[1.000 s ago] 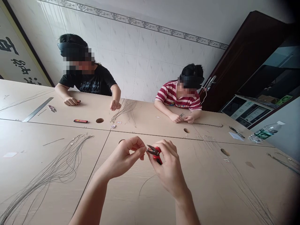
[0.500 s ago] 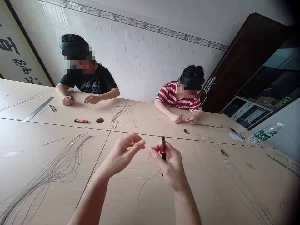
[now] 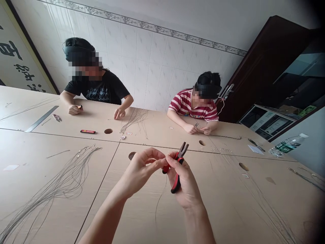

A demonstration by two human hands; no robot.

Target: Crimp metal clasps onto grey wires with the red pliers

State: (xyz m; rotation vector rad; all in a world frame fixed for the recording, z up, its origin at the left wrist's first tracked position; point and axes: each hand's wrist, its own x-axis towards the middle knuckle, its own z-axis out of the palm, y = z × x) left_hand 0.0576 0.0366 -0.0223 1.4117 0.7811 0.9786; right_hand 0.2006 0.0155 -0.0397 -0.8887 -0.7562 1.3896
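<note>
My right hand [image 3: 186, 184] is closed round small pliers [image 3: 177, 166] with red and black handles; their jaws point up and away and stand apart. My left hand [image 3: 142, 169] pinches its fingertips against my right thumb, beside the pliers. A thin grey wire [image 3: 160, 200] hangs from the pinch and curves down over the wooden table [image 3: 228, 189]. What sits at the wire's end between the fingertips is too small to make out.
A big bundle of thin wires [image 3: 58, 186] lies at the left, more wires [image 3: 276, 217] at the right. Two people sit across the table, one in a black shirt [image 3: 100, 89], one in a striped shirt [image 3: 188, 103]. A water bottle [image 3: 288, 144] lies at the right.
My right hand has turned the pliers from pointing left at my left fingers to jaws-up, handles now showing below. My hands parted, then met again. The person in black moved a hand along the table.
</note>
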